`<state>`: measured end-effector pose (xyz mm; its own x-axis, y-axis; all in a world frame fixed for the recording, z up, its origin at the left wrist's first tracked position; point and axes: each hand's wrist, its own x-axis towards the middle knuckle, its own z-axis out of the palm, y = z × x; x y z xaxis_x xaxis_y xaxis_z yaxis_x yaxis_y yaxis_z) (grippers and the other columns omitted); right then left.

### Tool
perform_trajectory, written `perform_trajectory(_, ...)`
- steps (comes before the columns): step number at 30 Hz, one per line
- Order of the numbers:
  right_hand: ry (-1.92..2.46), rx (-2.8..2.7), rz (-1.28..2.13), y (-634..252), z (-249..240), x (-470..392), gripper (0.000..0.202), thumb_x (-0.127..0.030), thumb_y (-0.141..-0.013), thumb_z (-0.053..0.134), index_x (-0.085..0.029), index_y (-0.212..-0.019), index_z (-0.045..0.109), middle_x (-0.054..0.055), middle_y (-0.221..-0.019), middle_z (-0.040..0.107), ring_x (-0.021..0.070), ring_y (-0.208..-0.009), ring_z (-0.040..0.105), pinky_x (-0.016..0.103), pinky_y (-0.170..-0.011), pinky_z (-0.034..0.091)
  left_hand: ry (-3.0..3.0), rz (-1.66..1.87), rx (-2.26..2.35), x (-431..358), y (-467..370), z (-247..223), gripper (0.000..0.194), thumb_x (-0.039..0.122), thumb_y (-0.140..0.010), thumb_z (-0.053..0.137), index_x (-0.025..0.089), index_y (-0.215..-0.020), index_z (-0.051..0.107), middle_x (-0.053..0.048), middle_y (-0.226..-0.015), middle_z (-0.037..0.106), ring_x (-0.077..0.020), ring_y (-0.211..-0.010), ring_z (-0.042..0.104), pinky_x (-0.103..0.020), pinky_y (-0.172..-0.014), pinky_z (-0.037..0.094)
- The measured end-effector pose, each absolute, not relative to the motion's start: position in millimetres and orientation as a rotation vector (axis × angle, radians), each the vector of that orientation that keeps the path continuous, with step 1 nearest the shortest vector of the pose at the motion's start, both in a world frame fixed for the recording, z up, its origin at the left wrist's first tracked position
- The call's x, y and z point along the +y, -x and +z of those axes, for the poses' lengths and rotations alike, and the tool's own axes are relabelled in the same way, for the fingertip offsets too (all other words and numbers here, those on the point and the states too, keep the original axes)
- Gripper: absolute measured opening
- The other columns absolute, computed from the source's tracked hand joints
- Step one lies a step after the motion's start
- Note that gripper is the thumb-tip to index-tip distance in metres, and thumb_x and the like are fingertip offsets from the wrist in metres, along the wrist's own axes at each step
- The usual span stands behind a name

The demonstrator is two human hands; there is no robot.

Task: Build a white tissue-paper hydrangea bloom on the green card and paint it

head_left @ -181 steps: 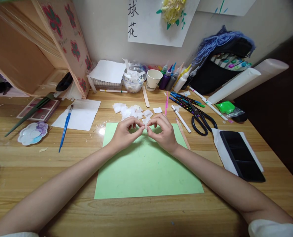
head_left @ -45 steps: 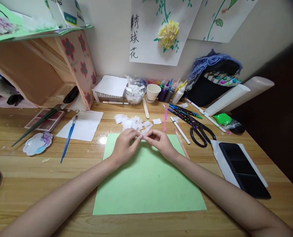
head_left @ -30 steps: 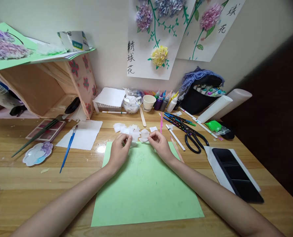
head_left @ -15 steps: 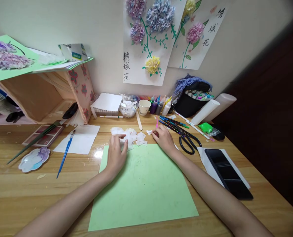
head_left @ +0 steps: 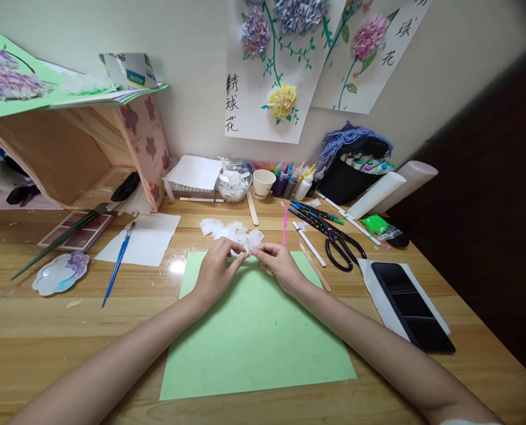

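Paper piece: a small white scrap (head_left: 249, 249) held at the meeting of the fingertips, just above the far edge of the green sheet, in front of the wearer.
Bearing from the hands: directly between them; neither is nearer, since both touch it.
Long axis: cannot be told, as the fingers cover most of the piece.
Look of the piece: white, thin and seemingly creased; its outline is too small to read.
Left hand (head_left: 217, 267): thumb and finger pinched on the scrap from the left.
Right hand (head_left: 282, 264): the same pinch, from the right.
Paper pile (head_left: 222, 229): loose, flat white squares just beyond the fingertips, spread left to right and overlapping; more of it lies past the left hand than the right.
Green sheet (head_left: 263, 354): flat on the tabletop (head_left: 19, 348) beneath both hands, a few small marks on it.
Right of the sheet: a pencil (head_left: 314, 267) across its far corner, then a white marker (head_left: 309, 244) and black-handled scissors (head_left: 340, 245).
Behind the pile: a wooden stick (head_left: 252, 208), a clear bowl (head_left: 231, 197) of paper strips and a paper cup (head_left: 263, 184).
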<state>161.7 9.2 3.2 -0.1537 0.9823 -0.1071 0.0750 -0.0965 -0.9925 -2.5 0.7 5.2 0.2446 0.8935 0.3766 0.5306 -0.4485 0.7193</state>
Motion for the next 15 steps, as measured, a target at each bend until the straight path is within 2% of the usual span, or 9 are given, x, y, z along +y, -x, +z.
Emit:
perform_trajectory(6, 1.235, -1.277, 1.414, -164.2, 2.3, 8.7, 0.033, -0.048, -0.066, 0.068, -0.016, -0.074, 0.069, -0.002, -0.056, 0.048, 0.0070, -0.048, 0.032, 0.023, -0.044, 0.022, -2.057, 1.085, 1.352, 0.6, 2.4, 3.9, 0.010, 0.027, -0.087, 0.054, 0.019, -0.082, 0.058, -0.002, -0.082, 0.060, -0.0149, -0.074, 0.052, -0.028, -0.068, 0.041)
perform_trajectory(11, 1.228, -1.359, 1.289, -164.0, -3.3, 7.1, 0.026, -0.040, -0.066, 0.070, -0.016, -0.076, 0.071, 0.002, -0.067, 0.058, 0.0102, -0.058, 0.043, 0.024, -0.050, 0.032, -2.050, 1.088, 1.360, 0.9, 1.9, 3.1, 0.008, 0.025, -0.086, 0.055, 0.019, -0.080, 0.058, -0.001, -0.080, 0.060, -0.0143, -0.071, 0.051, -0.027, -0.067, 0.040)
perform_trajectory(15, 1.234, -1.345, 1.254, -162.6, -5.1, 6.3, 0.025, -0.039, -0.064, 0.072, -0.015, -0.075, 0.070, 0.002, -0.070, 0.059, 0.0105, -0.060, 0.046, 0.025, -0.055, 0.035, -2.052, 1.095, 1.358, 0.7, 1.5, 2.6, 0.008, 0.024, -0.085, 0.056, 0.019, -0.079, 0.058, -0.001, -0.078, 0.059, -0.0143, -0.071, 0.051, -0.027, -0.066, 0.040)
